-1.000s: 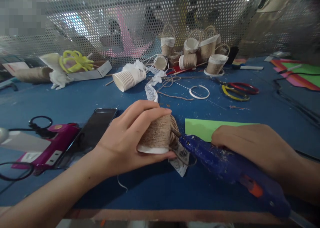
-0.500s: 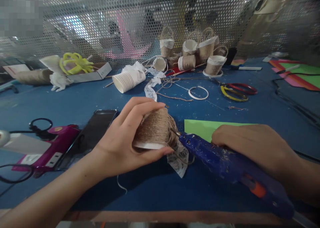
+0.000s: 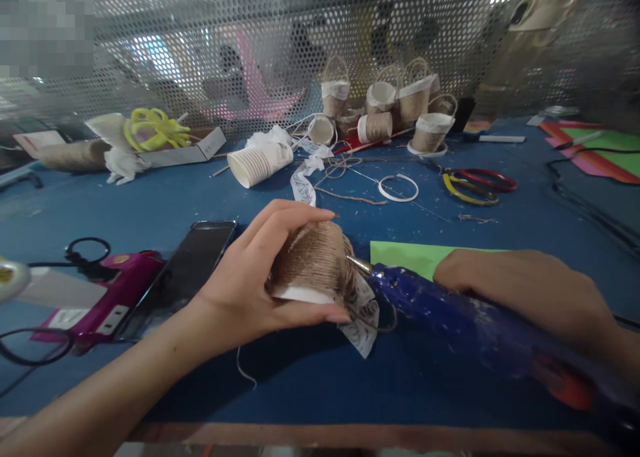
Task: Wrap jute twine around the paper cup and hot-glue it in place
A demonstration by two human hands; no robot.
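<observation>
My left hand (image 3: pixel 255 270) is wrapped round a twine-wrapped paper cup (image 3: pixel 316 257) lying on its side, thumb below and fingers over the top. Strands of twine and a strip of white lace (image 3: pixel 364 333) hang at the cup's right end. In my right hand (image 3: pixel 520 297) is a blue hot glue gun (image 3: pixel 440 310), its fingers mostly hidden behind the gun's body. The gun's metal nozzle points left, right beside the cup's twine. Under the right hand lies a green paper sheet (image 3: pixel 403 253).
A phone (image 3: pixel 187 267) and a magenta power strip (image 3: pixel 120 290) lie at left. Further back are stacked paper cups (image 3: pixel 255 167), a white ring (image 3: pixel 399 188), scissors (image 3: pixel 473 187) and several small twine baskets (image 3: pixel 431 133). A perforated metal panel (image 3: pixel 280 17) closes the rear.
The glue gun has shifted right and its nozzle has drawn back slightly from the twine. The cup has turned a little in my left hand.
</observation>
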